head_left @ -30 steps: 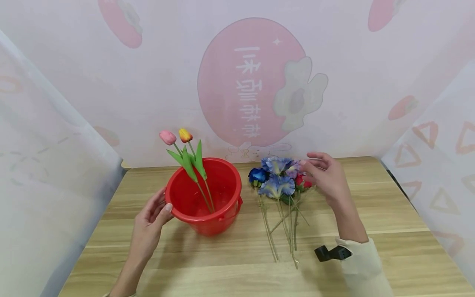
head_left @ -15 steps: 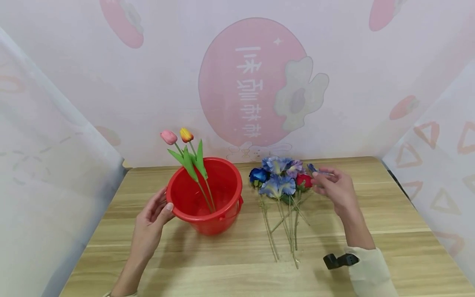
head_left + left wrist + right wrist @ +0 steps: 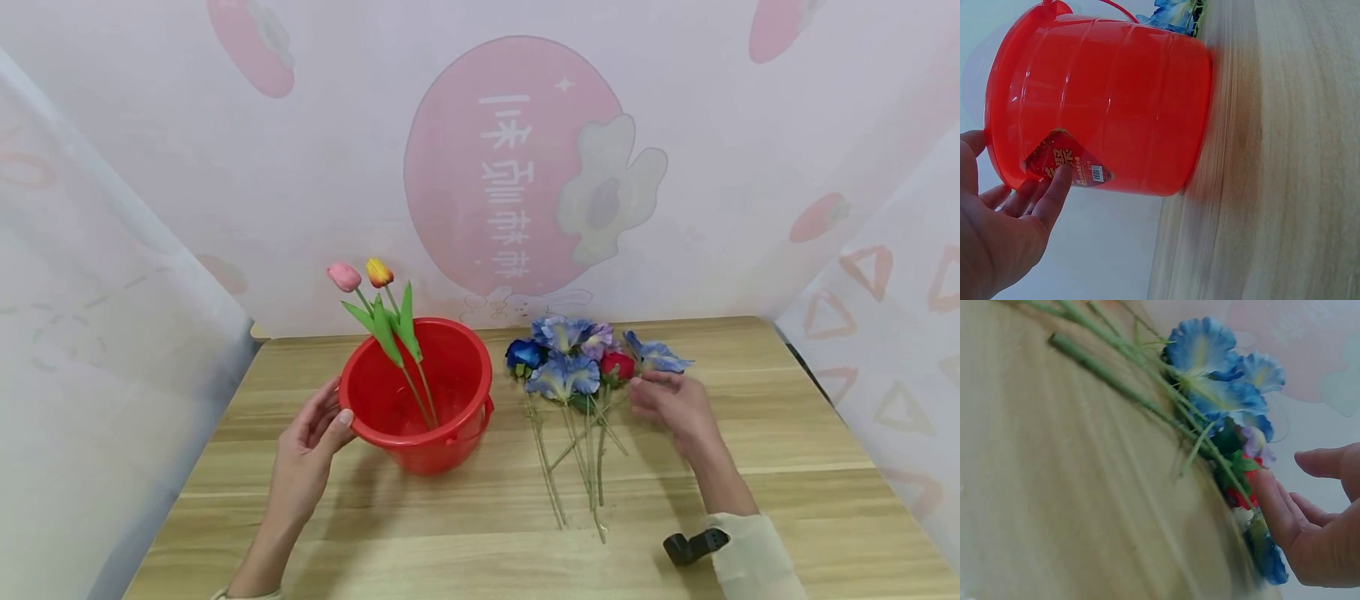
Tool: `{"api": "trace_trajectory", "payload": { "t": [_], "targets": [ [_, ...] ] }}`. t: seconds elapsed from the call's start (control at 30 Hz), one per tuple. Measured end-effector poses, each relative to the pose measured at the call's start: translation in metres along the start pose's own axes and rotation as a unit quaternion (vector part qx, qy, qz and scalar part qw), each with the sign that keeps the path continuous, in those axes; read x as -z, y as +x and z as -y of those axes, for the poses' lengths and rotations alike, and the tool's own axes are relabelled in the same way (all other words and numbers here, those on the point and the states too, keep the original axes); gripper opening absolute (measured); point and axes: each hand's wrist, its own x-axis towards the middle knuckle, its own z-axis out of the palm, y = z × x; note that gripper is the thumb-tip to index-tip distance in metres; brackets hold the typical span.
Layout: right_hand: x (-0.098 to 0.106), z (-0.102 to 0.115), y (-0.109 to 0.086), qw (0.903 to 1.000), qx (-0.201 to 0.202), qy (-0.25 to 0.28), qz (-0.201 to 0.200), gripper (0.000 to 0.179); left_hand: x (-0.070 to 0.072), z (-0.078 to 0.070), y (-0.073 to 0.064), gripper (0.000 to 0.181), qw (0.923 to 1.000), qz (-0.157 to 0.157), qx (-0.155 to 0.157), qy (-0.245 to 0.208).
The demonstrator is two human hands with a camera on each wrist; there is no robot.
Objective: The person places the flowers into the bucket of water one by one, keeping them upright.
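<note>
The red bucket (image 3: 416,392) stands on the table with a pink tulip (image 3: 344,277) and a yellow-orange tulip (image 3: 379,272) leaning in it. My left hand (image 3: 303,462) grips its left rim, thumb over the edge and fingers against the outer wall (image 3: 1091,94). To the right lie artificial flowers: frilly blue flowers (image 3: 555,377), a dark blue rose (image 3: 523,356), a purple flower (image 3: 599,341) and a red rose (image 3: 617,367). My right hand (image 3: 678,410) is beside the red rose, thumb and fingers apart with nothing between them. Just beyond its fingers lies another blue flower (image 3: 660,357).
The flowers' bare stems (image 3: 592,467) cross one another and point toward the front of the wooden table (image 3: 465,550). A printed curtain (image 3: 330,167) rises behind the table's back edge, and more fabric flanks both sides. A black device (image 3: 696,546) sits by the right sleeve.
My right hand has moved off the flower heads to the right and nearer the front. The rightmost blue flower, first hidden, now lies apart right of the red rose. My left hand stays at the bucket.
</note>
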Motion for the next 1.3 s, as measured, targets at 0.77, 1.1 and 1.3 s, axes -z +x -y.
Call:
{"api": "trace_trajectory", "payload": {
  "t": [0.77,1.1,1.3],
  "targets": [
    [-0.007,-0.023,0.017,0.995,-0.054,0.06,0.059,0.068,-0.001,0.0,0.0,0.057,1.0,-0.003,0.001,-0.005],
    [-0.004,-0.016,0.014,0.9932,-0.038,0.108,0.02,0.058,-0.001,0.0,-0.001,0.057,0.9999,-0.001,0.003,-0.01],
    [0.005,0.004,0.007,0.9935,0.021,0.111,-0.016,0.033,0.0,0.001,0.0,0.057,1.0,-0.001,0.001,-0.006]
  ]
}}
